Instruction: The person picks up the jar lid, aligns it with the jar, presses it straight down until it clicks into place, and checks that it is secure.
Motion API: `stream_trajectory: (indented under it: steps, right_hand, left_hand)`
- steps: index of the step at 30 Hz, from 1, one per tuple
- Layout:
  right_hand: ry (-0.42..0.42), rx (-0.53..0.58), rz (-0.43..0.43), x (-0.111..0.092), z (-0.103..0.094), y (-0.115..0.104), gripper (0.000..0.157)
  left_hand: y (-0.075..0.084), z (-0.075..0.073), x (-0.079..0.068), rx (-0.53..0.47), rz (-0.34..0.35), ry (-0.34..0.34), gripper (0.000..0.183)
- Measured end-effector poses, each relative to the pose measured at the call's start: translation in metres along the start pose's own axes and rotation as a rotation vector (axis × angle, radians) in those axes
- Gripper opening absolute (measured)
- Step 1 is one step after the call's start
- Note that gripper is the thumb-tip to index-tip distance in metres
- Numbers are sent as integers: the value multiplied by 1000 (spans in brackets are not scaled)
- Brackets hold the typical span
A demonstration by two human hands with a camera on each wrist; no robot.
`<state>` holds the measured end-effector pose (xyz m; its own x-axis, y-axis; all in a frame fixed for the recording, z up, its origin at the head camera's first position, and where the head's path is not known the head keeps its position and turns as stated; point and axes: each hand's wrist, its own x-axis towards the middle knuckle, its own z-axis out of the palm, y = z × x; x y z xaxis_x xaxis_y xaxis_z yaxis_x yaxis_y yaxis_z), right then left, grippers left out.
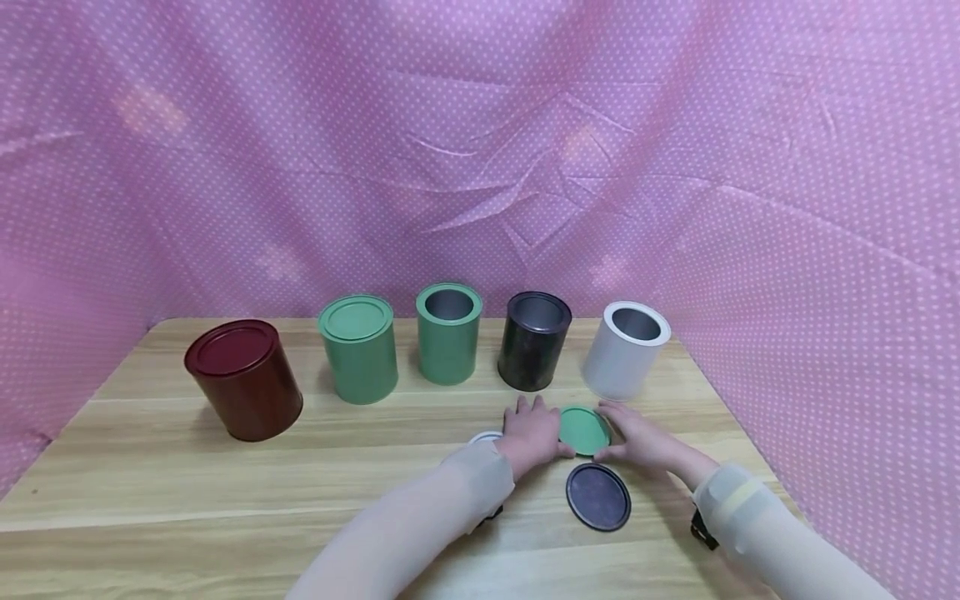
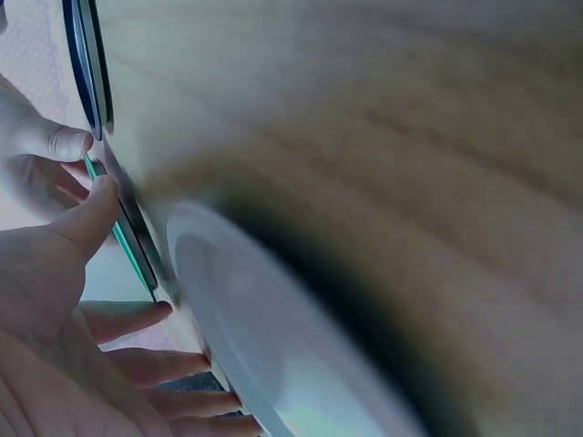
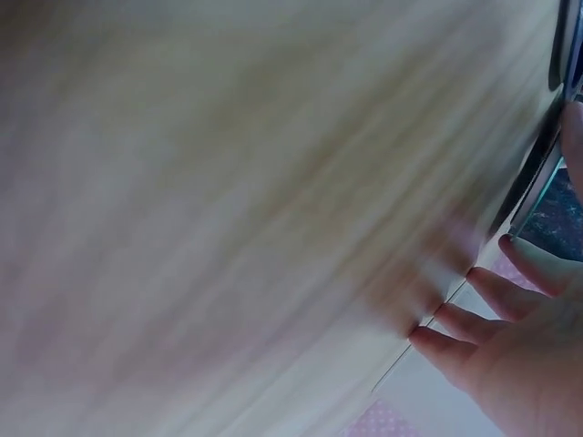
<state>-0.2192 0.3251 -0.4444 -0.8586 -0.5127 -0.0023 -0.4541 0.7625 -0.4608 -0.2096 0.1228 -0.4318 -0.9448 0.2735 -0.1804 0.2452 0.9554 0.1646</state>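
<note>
Flat between my two hands is a round green lid (image 1: pixel 584 431). My left hand (image 1: pixel 531 433) is at its left edge, thumb and forefinger apart and fingers spread. On the opposite edge my right hand (image 1: pixel 637 437) spans the rim with thumb and forefinger. Both hands' fingers look mostly straight in the wrist views; whether the lid is off the table cannot be told. A dark lid (image 1: pixel 598 497) lies just nearer me. Beneath my left wrist shows a white lid (image 1: pixel 486 436), large and pale in the left wrist view (image 2: pixel 273 328).
Along the back stand a dark red can (image 1: pixel 258 392) and a green can (image 1: pixel 363 367), both lidded. Beside them are a lidless green can (image 1: pixel 447 350), black can (image 1: pixel 528 354) and white can (image 1: pixel 618 362). Pink dotted cloth (image 1: pixel 480 150) hangs around the wooden table (image 1: pixel 225 508).
</note>
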Motion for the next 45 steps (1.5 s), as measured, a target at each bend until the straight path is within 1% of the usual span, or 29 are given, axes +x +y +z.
stream_trajectory:
  steps: [5,11,17,23,31,36,40,45]
  right_hand:
    - [-6,45,20,-1,0,3,83]
    - [0,73,3,0,-2,2,83]
    - [-13,111,-6,0,-4,1,81]
    - [1,146,-11,-2,-6,1,79]
    - [30,153,-19,-4,-11,-1,77]
    - [59,164,-32,-5,-14,-1,74]
    - [69,170,-31,-5,-15,-3,73]
    - [46,198,-7,-4,-18,-9,76]
  left_hand:
    - [-2,-3,0,-19,13,-8,71]
    - [-5,-5,1,-38,29,-6,70]
    - [-7,-4,1,-33,56,17,68]
    - [-8,-5,-1,-48,86,37,64]
    - [-11,-8,-1,-106,134,91,62]
    - [-12,-13,-2,-137,148,102,61]
    - [-15,-18,-5,-188,158,109,58]
    - [-21,-24,-11,-241,138,94,72]
